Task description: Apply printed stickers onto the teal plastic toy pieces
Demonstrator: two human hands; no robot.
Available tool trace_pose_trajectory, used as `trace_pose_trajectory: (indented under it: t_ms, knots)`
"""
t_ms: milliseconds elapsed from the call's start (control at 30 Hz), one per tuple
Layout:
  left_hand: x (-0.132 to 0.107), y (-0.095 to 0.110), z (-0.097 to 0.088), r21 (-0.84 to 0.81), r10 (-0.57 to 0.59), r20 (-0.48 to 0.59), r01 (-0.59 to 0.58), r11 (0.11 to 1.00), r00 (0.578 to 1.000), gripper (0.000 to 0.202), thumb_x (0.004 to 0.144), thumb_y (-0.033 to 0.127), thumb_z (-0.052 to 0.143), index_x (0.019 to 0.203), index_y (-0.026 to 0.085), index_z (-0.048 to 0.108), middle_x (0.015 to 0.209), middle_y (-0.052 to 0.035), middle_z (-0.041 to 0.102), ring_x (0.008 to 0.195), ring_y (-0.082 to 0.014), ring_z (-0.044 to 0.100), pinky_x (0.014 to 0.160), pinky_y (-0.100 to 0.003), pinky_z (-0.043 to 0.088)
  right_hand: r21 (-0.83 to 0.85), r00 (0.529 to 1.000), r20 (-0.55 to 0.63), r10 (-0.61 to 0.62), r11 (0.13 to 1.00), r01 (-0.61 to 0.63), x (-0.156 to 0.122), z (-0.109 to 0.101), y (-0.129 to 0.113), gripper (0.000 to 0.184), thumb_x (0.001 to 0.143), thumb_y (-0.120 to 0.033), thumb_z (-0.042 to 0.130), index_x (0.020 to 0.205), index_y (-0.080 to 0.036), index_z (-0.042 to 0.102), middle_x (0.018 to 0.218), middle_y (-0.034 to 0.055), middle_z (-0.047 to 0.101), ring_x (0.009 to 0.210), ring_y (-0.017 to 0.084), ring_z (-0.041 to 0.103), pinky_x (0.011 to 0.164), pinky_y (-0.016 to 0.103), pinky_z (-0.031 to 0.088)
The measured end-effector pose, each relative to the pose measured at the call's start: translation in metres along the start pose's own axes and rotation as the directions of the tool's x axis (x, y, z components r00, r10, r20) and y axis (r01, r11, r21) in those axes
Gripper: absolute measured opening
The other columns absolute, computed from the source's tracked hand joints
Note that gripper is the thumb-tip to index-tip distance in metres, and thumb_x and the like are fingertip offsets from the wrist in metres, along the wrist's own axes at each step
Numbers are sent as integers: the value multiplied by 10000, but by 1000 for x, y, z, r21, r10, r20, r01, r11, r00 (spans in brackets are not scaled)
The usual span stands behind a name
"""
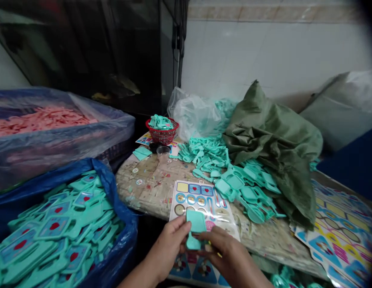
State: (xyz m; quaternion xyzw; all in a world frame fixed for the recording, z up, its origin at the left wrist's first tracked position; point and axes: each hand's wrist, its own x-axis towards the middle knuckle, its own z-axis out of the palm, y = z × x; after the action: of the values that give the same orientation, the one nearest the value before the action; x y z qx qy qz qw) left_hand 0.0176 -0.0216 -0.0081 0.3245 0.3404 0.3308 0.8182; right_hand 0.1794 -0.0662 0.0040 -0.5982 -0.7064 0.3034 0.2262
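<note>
Above the near edge of the table, my left hand [170, 244] is closed on a teal plastic toy piece [196, 221], its thumb at the left edge. The piece has a square, raised-rim panel on top and a rounded part below. My right hand [226, 250] has its fingers curled around the lower end of the same piece, partly hiding it. Beneath both hands lies a sticker sheet [181, 198] with red hearts, round and strip-shaped stickers. To the left, a blue bag [112, 192] holds many similar teal pieces [55, 224] bearing heart stickers.
Loose teal parts [210, 154] pile up on the worn table [146, 176], beside a green sack [272, 124]. A red basket [162, 136] of teal parts and a clear cup [163, 152] stand behind. More sticker sheets [338, 240] lie right; pink parts [44, 118] fill a bag left.
</note>
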Motion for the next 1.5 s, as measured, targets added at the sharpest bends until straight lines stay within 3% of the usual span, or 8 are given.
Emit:
trace_pose_trajectory:
  t_ms: [67, 133, 233, 400, 633, 900, 1167, 1500]
  knots:
    - [4, 2, -7, -26, 15, -69, -17, 1000, 997, 344, 822, 345, 571, 1106, 151, 586, 942, -90, 693, 760, -163, 642, 692, -288, 507, 85, 994, -92, 51, 995, -43, 20, -7, 1, 240, 797, -387, 546, 925, -238, 683, 815, 35, 644, 749, 179, 591, 684, 277, 461]
    - [9, 4, -14, -64, 38, -106, -44, 997, 994, 323, 825, 335, 566, 1096, 159, 582, 918, -79, 693, 774, -169, 644, 691, -290, 506, 98, 975, -190, 119, 990, -102, 43, -16, 9, 360, 852, -469, 425, 879, -214, 678, 814, 41, 645, 751, 182, 578, 697, 292, 457]
    - [20, 8, -23, -85, 90, -157, -104, 991, 984, 304, 818, 354, 571, 1056, 164, 580, 882, -66, 692, 783, -177, 649, 693, -296, 504, 2, 951, -262, 167, 985, -173, 79, -21, 32, 428, 880, -447, 333, 790, -195, 667, 801, 53, 642, 805, 201, 578, 748, 313, 443]
    - [37, 7, -29, -15, 88, -214, -94, 995, 973, 304, 744, 386, 642, 935, 156, 587, 768, -29, 681, 673, -158, 638, 653, -283, 501, -146, 915, -350, 201, 953, -265, 114, -16, 64, 264, 844, -355, 415, 811, -180, 610, 857, 77, 608, 818, 213, 551, 720, 306, 389]
    - [41, 5, -29, -25, 12, -235, -18, 1000, 972, 377, 674, 381, 685, 958, 150, 600, 853, -64, 693, 741, -197, 661, 659, -309, 518, -255, 906, -357, 226, 910, -327, 111, -9, 66, 199, 858, -326, 408, 815, -210, 564, 865, 48, 612, 729, 174, 544, 587, 259, 315]
    - [40, 12, -28, 4, -9, -257, 11, 1000, 966, 378, 644, 383, 702, 929, 154, 605, 846, -58, 692, 759, -209, 668, 633, -298, 525, -203, 921, -309, 235, 930, -305, 111, -5, 72, 204, 835, -364, 439, 754, -219, 557, 702, 3, 619, 643, 156, 565, 564, 243, 355]
    - [38, 11, -30, 54, -9, -249, 24, 998, 969, 350, 693, 382, 660, 957, 161, 598, 893, -67, 690, 788, -205, 668, 608, -263, 511, -206, 887, -380, 260, 912, -356, 112, -6, 73, 183, 841, -361, 418, 796, -222, 530, 814, 30, 611, 726, 177, 548, 585, 262, 333]
    - [42, 7, -33, 50, -4, -230, 16, 999, 973, 353, 685, 375, 657, 957, 160, 589, 884, -58, 685, 794, -210, 663, 645, -292, 524, -147, 898, -327, 294, 923, -356, 108, -5, 73, 185, 803, -398, 471, 756, -230, 532, 746, 15, 605, 685, 178, 544, 586, 269, 330]
